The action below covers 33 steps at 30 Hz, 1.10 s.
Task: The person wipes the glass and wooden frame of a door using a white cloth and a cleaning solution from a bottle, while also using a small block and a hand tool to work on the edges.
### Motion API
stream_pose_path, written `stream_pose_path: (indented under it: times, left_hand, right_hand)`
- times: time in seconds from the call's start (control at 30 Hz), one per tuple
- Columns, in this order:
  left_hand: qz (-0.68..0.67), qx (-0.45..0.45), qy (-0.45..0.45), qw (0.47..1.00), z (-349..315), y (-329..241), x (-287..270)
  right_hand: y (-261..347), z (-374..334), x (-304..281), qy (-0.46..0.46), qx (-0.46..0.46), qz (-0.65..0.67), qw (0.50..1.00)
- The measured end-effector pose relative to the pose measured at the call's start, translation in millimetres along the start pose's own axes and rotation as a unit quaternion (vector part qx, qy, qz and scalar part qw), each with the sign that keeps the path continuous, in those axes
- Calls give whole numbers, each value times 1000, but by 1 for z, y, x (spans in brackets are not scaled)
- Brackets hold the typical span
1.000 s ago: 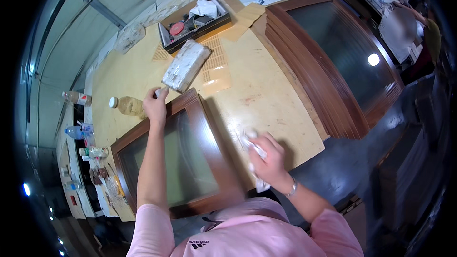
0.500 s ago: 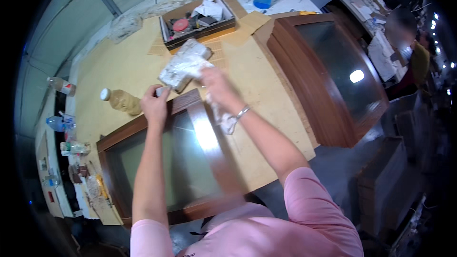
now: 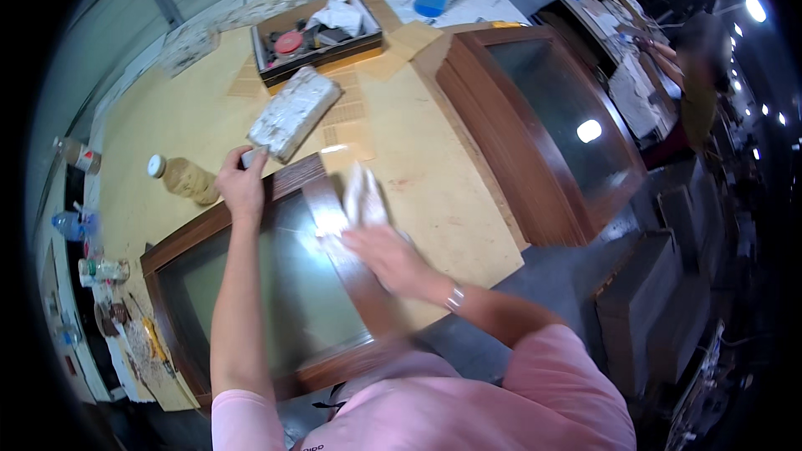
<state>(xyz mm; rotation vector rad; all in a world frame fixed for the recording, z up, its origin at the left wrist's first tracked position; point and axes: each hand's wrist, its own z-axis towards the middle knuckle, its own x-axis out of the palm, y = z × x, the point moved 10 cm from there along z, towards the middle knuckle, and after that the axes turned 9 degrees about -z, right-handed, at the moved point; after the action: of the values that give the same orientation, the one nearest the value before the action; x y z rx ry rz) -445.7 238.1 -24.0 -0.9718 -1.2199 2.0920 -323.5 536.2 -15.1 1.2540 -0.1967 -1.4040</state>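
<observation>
The right hand (image 3: 386, 257), finger grip unclear, has reached the right rail of the framed panel (image 3: 288, 288), bringing the cloth (image 3: 364, 198) to the work. At the panel's far edge, the left hand (image 3: 242, 189) pinches a pale piece (image 3: 252, 156).

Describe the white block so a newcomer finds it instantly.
On the pale tabletop, find the open, dark-sided box at the far side. Between it and the left hand lies the block: thick, brick-shaped, scuffed white, unlike the flat tan sheet beside it.
</observation>
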Motion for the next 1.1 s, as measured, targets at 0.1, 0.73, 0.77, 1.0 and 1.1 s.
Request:
stream_pose_path:
  times: [0.1, 0.73, 0.77, 1.0, 1.1]
  left_hand:
    - [-18, -27, 10, 999, -5, -13, 13]
    - [18, -41, -1, 999, -12, -28, 4]
    - [12, -41, 0, 999, -12, -28, 5]
    - [29, -29, -16, 999, -12, -29, 4]
    - [33, -14, -16, 999, -11, -28, 5]
  right_hand:
    - [30, -65, -20, 147, 29, 72, 986]
    - [-42, 116, -2, 117, 81, -93, 985]
    - [-46, 120, 0, 150, 88, -93, 980]
    - [-44, 129, 4, 238, 77, -125, 960]
    - [-36, 129, 2, 220, 34, -159, 962]
